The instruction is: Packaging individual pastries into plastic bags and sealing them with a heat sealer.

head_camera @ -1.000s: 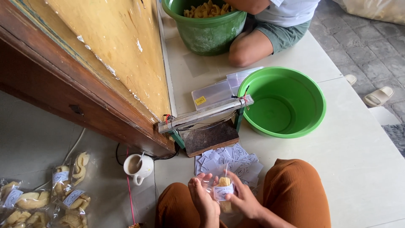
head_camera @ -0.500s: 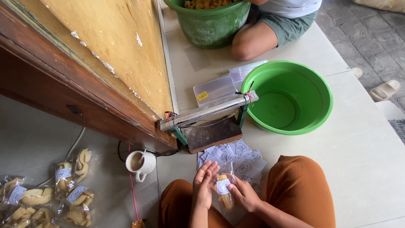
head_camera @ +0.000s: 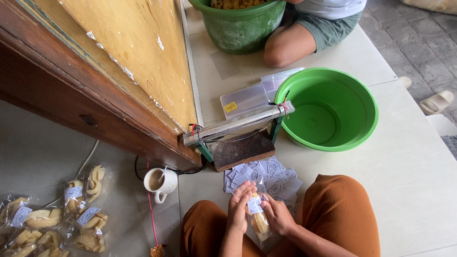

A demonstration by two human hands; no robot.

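Note:
My left hand and my right hand both hold a small clear snack bag between my knees. The bag holds yellow crackers and has a white paper label at its top. My left fingers press along the bag's left side, my right fingers pinch its right side. Just beyond my hands lies a heap of white paper labels on the floor. Farther out stands a bag sealer with a long metal bar on green legs over a dark wooden base.
A green basin sits right of the sealer, with a stack of clear bags behind it. Another person's knee rests by a green bucket of crackers. A white cup and several filled snack bags lie left. A wooden door stands left.
The view has shifted slightly. My hands have stayed on the snack bag, with my left fingers sliding up along its side.

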